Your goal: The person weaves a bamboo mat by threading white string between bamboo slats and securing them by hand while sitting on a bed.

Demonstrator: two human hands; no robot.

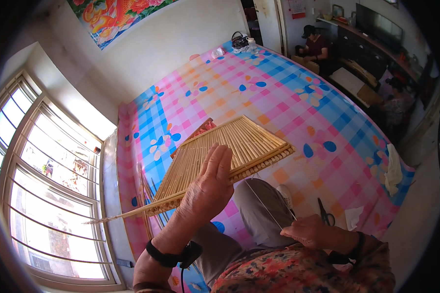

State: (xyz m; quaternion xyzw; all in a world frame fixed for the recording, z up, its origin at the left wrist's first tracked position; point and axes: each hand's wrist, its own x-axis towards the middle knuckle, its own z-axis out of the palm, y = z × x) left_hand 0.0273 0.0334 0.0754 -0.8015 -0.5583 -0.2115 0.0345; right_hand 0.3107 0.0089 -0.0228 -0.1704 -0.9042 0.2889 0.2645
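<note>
your left hand (208,193) was open, its straight fingers kept together and laid upon the panel of pale stalks (239,139). this panel was at ten o'clock from your right hand (310,232), above the checked sheet (278,110). your right hand was closed, gripping a thin thread (265,207), which ran toward the panel's edge. black scissors (326,215) lay just beside this hand, between one and two o'clock.

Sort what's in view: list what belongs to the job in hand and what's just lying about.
Belongs to the job:
Flat, tan panel of straight stalks, under the left hand
Thin, pale thread, in the right hand
Probably the black, loop-handled scissors

Apparently just lying about:
Crumpled, off-white cloth
Clear, upright jar
</note>
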